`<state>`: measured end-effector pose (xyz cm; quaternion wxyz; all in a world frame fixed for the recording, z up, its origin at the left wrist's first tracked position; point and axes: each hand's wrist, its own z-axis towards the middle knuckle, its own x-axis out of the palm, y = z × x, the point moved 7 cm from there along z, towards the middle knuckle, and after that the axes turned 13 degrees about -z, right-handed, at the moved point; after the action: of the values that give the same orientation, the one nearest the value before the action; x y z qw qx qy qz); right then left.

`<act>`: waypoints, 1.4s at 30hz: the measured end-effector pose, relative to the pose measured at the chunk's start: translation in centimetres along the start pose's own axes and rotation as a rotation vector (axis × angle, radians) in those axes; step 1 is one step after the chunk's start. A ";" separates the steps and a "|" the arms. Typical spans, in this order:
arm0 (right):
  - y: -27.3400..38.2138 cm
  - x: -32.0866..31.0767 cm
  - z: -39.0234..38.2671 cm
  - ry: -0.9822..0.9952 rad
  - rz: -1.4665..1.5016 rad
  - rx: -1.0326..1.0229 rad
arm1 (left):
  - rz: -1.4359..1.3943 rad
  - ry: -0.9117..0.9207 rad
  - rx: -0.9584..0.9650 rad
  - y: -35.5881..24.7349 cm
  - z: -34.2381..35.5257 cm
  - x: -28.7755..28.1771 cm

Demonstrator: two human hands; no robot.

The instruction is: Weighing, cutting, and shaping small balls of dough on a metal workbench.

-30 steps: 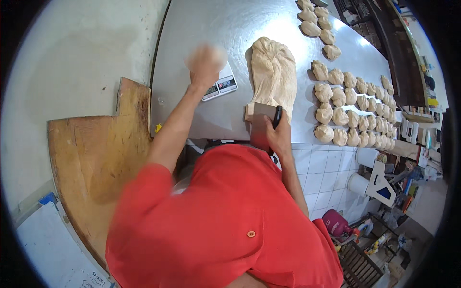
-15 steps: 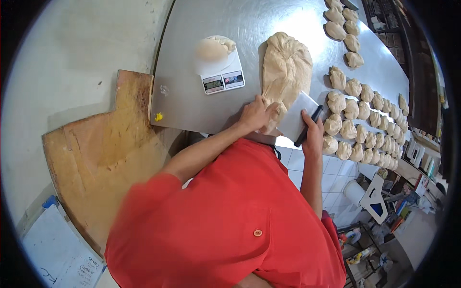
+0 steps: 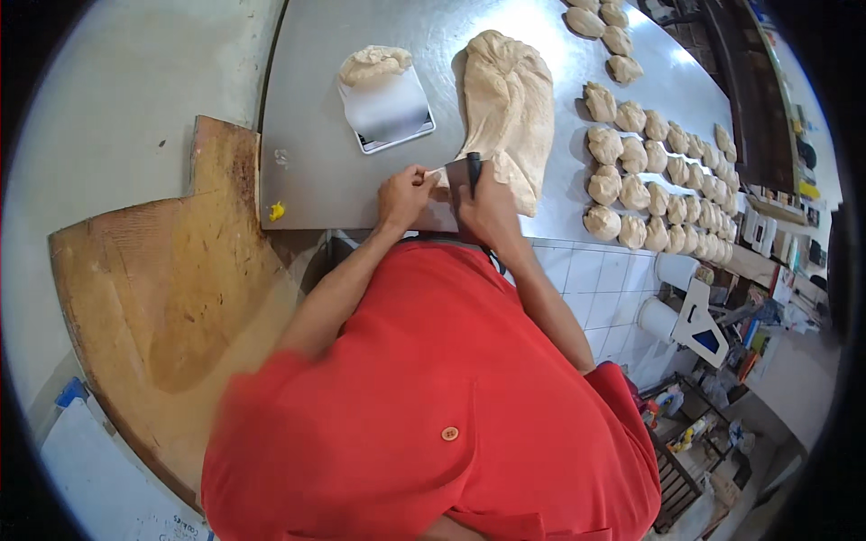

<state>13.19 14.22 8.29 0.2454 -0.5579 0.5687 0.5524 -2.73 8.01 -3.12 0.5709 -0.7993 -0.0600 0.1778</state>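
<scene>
1. Dough mass (image 3: 510, 104) lies lengthwise on the metal bench (image 3: 329, 185), its far end gathered into folds and its near end by the bench's front edge, at the two hands.
2. Left hand (image 3: 403, 197): the fingers are curled, with thumb and fingertips brought nearly together, pinching a small pale flap at the near left corner of the dough mass.
3. Right hand (image 3: 492, 206): it is closed around the black handle of a flat scraper (image 3: 459, 185), whose blade stands between the two hands against the near end of the dough. Exactly how deep the blade reaches cannot be told.
4. Beyond the left hand, a white scale (image 3: 399, 140) carries a loose dough piece (image 3: 374, 63) at its far side; the middle of the scale is blurred, so its display cannot be read.
5. To the right of the dough mass, well apart from it, rounded dough balls (image 3: 603, 185) sit in close rows, with a smaller group (image 3: 624, 68) farther back.
6. Near the bench's left front corner lies a small yellow scrap (image 3: 277, 211), beside a worn wooden board (image 3: 162, 279).
</scene>
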 end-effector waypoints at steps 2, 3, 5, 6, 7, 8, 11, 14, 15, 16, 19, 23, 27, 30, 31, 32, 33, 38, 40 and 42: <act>0.8 1.5 -0.2 0.036 0.010 -0.025 | 0.173 -0.008 0.055 -1.7 -0.3 -1.2; 1.2 1.8 -0.3 0.033 0.009 -0.028 | 0.172 -0.011 0.058 -1.6 -0.5 -1.4; 1.9 2.2 -0.4 0.019 0.008 -0.060 | 0.135 -0.043 0.075 -1.1 -0.7 -1.6; 2.2 2.3 -0.4 0.012 0.008 -0.074 | 0.117 -0.056 0.084 -0.9 -0.8 -1.6; 2.5 2.5 -0.4 0.004 0.009 -0.087 | 0.099 -0.069 0.092 -0.7 -0.8 -1.7; 2.6 2.7 -0.4 0.004 0.009 -0.085 | 0.098 -0.067 0.092 -0.8 -0.7 -1.7; 2.4 3.2 -0.1 -0.038 -0.071 -0.032 | 0.055 -0.072 0.010 -0.2 -0.2 -2.0; 2.4 4.2 0.7 -0.059 -0.114 -0.010 | 0.045 -0.073 0.005 -0.4 -0.4 -1.9; 2.5 4.5 1.1 -0.070 -0.132 -0.007 | 0.047 -0.071 0.031 -0.8 -0.5 -1.8; 2.5 4.8 1.3 -0.081 -0.150 -0.003 | 0.049 -0.070 0.057 -1.1 -0.7 -1.7; 0.9 6.0 1.1 -0.075 -0.164 -0.018 | -0.144 -0.069 0.028 -0.2 -1.0 -1.4; -2.1 5.8 -0.1 0.031 -0.121 -0.038 | -0.711 -0.085 -0.082 1.5 0.4 -3.2; -3.7 2.4 -2.0 0.144 0.043 -0.038 | -0.475 -0.248 0.201 -8.8 4.4 -9.2; -3.3 -0.3 -1.1 0.096 0.114 -0.049 | -0.124 -0.344 0.349 -13.0 9.0 -11.7; -3.0 -1.3 -0.8 0.073 0.147 -0.050 | 0.097 -0.395 0.596 -13.7 10.7 -12.1; -2.8 -2.3 -0.5 0.051 0.176 -0.043 | 0.322 -0.433 0.835 -14.4 11.0 -11.7; -2.8 -3.2 -0.5 0.051 0.182 -0.040 | 0.326 -0.428 0.836 -14.9 11.0 -11.2; -3.9 -7.2 -0.1 -0.045 0.320 0.056 | 0.929 -0.562 0.707 -16.6 6.7 -6.7; -5.4 -7.9 -0.1 -0.157 0.338 0.053 | 0.514 -0.325 0.705 -12.8 4.0 -4.8; -6.6 -8.9 -0.1 -0.262 0.352 0.044 | 0.329 -0.023 0.444 -7.3 2.1 -0.8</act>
<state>21.44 18.91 13.91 0.2290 -0.3681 0.6325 0.6418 -3.42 12.12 3.25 0.6949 -0.6515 0.1049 0.2859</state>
